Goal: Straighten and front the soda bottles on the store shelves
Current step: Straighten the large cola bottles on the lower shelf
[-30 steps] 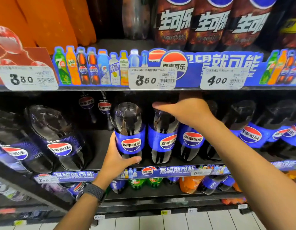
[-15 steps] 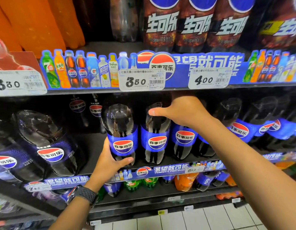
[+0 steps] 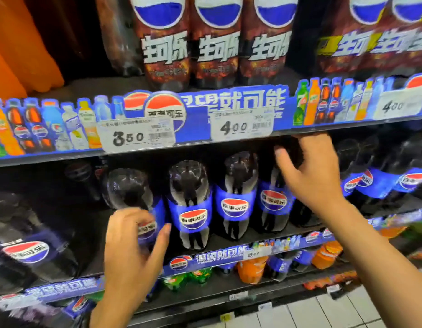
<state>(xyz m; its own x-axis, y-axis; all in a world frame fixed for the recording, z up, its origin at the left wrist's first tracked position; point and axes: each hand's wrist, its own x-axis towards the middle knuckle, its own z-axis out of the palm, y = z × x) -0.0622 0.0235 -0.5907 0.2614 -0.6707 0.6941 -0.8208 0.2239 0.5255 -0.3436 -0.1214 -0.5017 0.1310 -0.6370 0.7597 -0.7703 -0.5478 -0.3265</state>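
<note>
Middle shelf: a row of cola bottles stands upright at the front edge.

Left hand grips the end bottle low down. Thumb is on its right side, fingers curled across the blue label, logo half covered.

The two beside it face logo-out, close together.

Right hand is up by the fourth bottle, just under the upper shelf rim. Fingers loosely curled, thumb out. The hand is blurred; cannot tell whether it holds anything.

Price tags hang above.
</note>
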